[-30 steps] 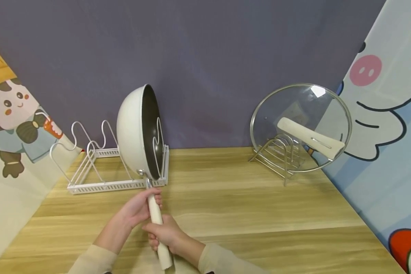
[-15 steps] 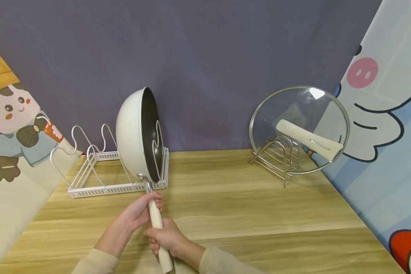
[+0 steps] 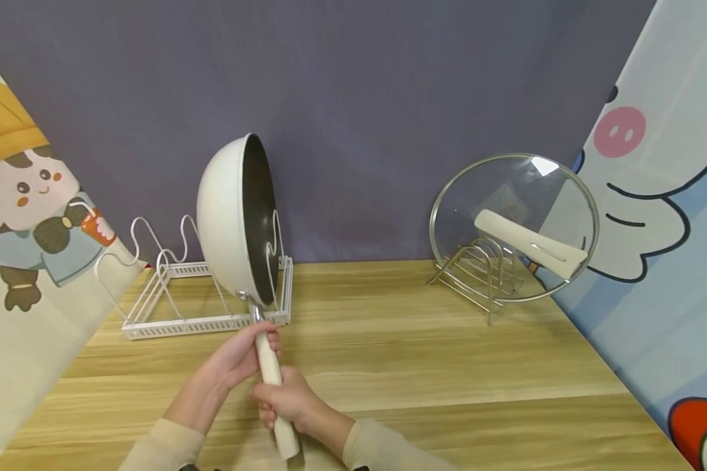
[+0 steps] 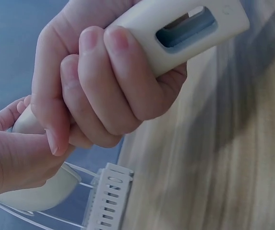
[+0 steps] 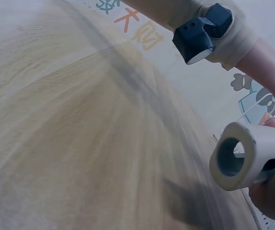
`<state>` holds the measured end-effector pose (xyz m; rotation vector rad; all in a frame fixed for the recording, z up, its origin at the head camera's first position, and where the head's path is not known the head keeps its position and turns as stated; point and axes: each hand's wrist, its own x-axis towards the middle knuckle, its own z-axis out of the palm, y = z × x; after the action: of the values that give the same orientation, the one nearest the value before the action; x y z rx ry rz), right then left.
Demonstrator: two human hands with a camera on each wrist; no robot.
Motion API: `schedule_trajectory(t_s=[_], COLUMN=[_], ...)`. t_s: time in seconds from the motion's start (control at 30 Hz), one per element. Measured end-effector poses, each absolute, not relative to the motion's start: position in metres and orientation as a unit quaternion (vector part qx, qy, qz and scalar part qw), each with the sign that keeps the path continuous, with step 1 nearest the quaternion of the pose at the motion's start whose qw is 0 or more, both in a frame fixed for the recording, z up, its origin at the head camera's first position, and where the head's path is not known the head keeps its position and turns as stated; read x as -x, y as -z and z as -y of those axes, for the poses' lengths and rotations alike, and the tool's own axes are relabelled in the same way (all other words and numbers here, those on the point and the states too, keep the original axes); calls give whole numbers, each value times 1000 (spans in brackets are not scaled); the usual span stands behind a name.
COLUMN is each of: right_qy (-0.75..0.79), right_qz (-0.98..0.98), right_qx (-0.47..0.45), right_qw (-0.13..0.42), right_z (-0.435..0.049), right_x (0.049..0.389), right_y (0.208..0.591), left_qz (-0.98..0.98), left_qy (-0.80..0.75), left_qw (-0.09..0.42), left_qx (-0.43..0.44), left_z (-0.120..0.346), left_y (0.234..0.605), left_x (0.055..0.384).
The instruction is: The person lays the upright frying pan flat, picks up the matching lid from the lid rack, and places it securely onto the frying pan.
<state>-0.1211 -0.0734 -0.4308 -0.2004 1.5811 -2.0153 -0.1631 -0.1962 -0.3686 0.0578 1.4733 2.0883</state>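
Observation:
A white wok (image 3: 226, 216) with a dark inside stands on its edge over the right end of a white wire rack (image 3: 200, 324), its opening turned to the right. Its cream handle (image 3: 269, 360) slants down toward the front of the table. My left hand (image 3: 241, 356) grips the handle's upper part, near the metal neck. Just below it, my right hand (image 3: 289, 396) has its fingers curled round the lower part. In the left wrist view the handle's slotted end (image 4: 214, 24) sticks out past the right hand (image 4: 103, 81).
At the back right a glass lid (image 3: 507, 176) with a steel rim and long cream grip (image 3: 530, 242) leans in a small metal stand (image 3: 489, 281). A dark grey wall panel (image 3: 353, 131) rises behind the wooden table (image 3: 448, 366). Cartoon-printed panels flank both sides.
The wok has risen a little against the rack in the last half second, both hands rising slightly with it. Both grips on the handle stay the same.

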Motion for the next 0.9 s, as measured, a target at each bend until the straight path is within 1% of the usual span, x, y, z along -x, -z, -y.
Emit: schedule_trajectory(t_s=[0.23, 0.5, 0.9], right_qy=[751, 752, 740], right_qz=[-595, -602, -617], right_qx=[90, 115, 126], right_qw=[270, 241, 235], right_z=[72, 72, 74], right_x=[122, 122, 118], right_y=[426, 422, 416], left_qz=[-561, -589, -623], left_qy=[-779, -769, -752], left_qw=[278, 249, 215], left_qx=[-24, -6, 17], left_z=[195, 191, 187], left_y=[360, 348, 336], left_x=[162, 160, 148])
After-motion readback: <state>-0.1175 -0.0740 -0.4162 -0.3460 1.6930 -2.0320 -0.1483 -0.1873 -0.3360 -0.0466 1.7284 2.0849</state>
